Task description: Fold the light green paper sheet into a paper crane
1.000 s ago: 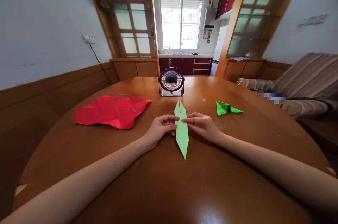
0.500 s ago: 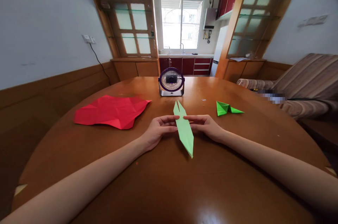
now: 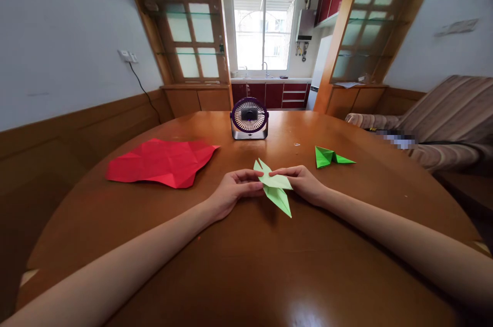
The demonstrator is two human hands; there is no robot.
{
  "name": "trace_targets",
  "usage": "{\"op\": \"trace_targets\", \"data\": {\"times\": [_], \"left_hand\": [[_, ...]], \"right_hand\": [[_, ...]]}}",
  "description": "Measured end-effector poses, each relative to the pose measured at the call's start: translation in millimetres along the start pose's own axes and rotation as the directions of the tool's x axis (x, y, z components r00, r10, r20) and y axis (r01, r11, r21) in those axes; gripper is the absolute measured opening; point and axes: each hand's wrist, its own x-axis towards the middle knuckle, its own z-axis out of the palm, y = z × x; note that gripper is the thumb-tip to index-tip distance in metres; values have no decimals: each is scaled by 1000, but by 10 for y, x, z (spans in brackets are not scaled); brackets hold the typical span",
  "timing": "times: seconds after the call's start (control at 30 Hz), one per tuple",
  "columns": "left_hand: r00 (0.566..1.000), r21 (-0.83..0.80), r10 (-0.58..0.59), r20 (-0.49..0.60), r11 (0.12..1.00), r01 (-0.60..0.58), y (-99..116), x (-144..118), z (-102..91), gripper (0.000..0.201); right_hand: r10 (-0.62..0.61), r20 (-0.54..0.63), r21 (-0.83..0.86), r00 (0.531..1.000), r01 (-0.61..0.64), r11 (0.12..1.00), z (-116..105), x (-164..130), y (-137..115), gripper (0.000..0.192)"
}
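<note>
A pale green folded origami paper is held between my two hands over the middle of the table. Two narrow points stick out at its far end, a flap spreads toward the right, and a longer point slants down toward me. My left hand pinches its left edge between thumb and fingers. On the right side, my right hand grips it with the index finger lying on top; the thumb is hidden behind the flap.
A creased red paper sheet lies to the left on the round wooden table. Behind the hands stands a small purple fan. A bright green folded paper rests at the right. Beyond the table's right edge is a striped armchair.
The pale green paper has gone from a long flat shape to one with a flap spread to the right. Its near point has shifted right and away from me.
</note>
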Motion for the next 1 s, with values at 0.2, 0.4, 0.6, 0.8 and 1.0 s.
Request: {"op": "trace_targets", "data": {"times": [0.2,0.4,0.6,0.8,1.0], "left_hand": [[999,52,31,-27,998,-29,-21,3,57,35],[979,132,110,-173,987,-87,-69,24,129,31],[970,85,89,-227,994,-71,-82,26,153,31],[952,45,91,-293,996,-81,-125,19,206,35],[925,-4,117,-362,992,-127,-146,23,230,40]], "right_hand": [[0,-26,31,1000,1,1000,47,-4,-13,29],[26,-38,59,999,-23,998,95,-22,-49,32],[-25,-53,24,998,26,999,116,-9,-32,27],[-46,-190,34,981,53,998,236,-17,-5,27],[-4,-306,79,952,30,996,302,-12,11,27]]}}
